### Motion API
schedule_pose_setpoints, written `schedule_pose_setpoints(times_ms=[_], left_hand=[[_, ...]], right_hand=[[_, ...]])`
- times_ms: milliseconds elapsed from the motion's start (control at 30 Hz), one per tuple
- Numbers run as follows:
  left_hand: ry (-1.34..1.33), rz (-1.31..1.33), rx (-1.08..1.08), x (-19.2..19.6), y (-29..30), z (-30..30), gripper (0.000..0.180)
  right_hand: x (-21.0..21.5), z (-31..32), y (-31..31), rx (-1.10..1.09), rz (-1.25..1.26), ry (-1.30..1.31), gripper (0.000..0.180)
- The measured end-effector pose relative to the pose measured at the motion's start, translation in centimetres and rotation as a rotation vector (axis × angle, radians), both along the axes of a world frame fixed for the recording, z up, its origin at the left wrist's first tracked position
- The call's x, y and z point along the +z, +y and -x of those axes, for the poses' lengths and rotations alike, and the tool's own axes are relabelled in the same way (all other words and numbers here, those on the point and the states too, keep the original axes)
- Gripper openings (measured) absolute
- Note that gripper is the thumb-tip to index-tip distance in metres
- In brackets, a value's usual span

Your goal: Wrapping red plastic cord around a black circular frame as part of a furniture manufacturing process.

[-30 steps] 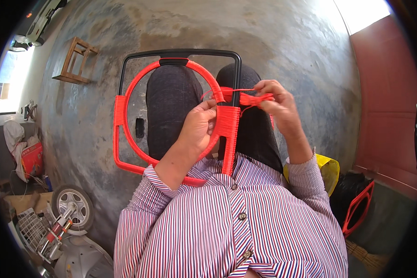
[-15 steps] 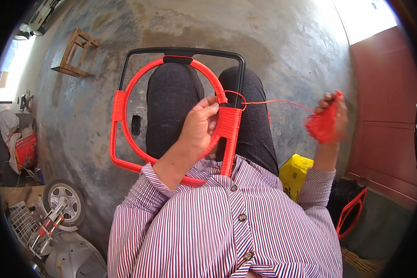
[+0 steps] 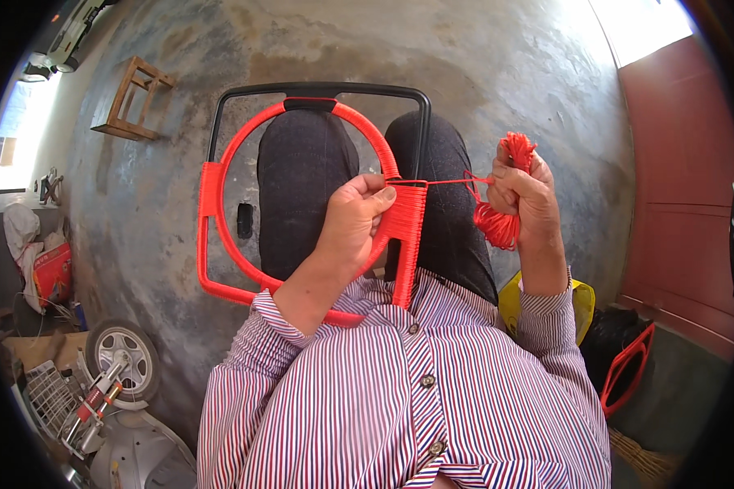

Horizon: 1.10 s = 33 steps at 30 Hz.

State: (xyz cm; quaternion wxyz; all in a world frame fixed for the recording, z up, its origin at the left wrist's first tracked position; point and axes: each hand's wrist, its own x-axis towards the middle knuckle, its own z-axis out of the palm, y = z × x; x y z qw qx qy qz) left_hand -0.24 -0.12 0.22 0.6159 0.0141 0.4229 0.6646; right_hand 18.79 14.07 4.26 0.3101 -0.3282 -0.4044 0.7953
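Observation:
Across my thighs lies a black metal frame (image 3: 326,86) with a round inner ring (image 3: 227,191); much of both is wound tightly in red cord. My left hand (image 3: 355,216) reaches through the ring and pinches its right side, thumb on the wrapped band (image 3: 404,213) that joins ring and frame. My right hand (image 3: 523,191), off to the right, is closed round a bundle of red cord (image 3: 497,227) that sticks out above and below the fist. A straight strand (image 3: 448,182) runs from the bundle to the top of the wrapped band.
A wooden stool (image 3: 132,98) lies at the far left. A scooter with a spoked wheel (image 3: 122,359) and a red box (image 3: 53,273) are at the left. Right of me are a yellow bag (image 3: 583,310), another red-wrapped frame (image 3: 628,367) and a red door (image 3: 681,196).
My right hand has moved left, closer to the frame, with the cord bundle. The loose loop at the frame's right bar has been drawn down against the band. My left hand keeps its place.

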Motion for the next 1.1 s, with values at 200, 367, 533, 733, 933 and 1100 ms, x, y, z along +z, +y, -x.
schedule_pose_setpoints(times_ms=[200,367,533,733,933,1100], left_hand=[[0.178,0.037,-0.007,-0.9,0.1,-0.3,0.020],[0.872,-0.132,-0.029,-2.5,0.6,-1.6,0.044],[0.499,-0.096,-0.031,-0.8,0.6,-1.3,0.041],[0.161,0.011,0.001,-0.9,0.3,-0.4,0.048],[-0.075,0.032,-0.070,-0.5,0.3,0.1,0.043],[-0.151,-0.042,-0.035,-1.2,0.5,0.0,0.027]], right_hand=[[1.8,2.9,-4.9,0.179,0.005,0.090,0.017],[3.2,3.6,-6.7,0.419,-0.187,0.047,0.024],[5.2,0.8,-4.2,0.710,-0.410,0.102,0.031],[1.3,1.4,-0.2,0.373,-1.164,-0.939,0.029],[-1.6,4.6,-1.3,0.473,-0.948,-0.750,0.030],[-3.2,4.0,-1.4,0.394,-0.441,-0.385,0.023]])
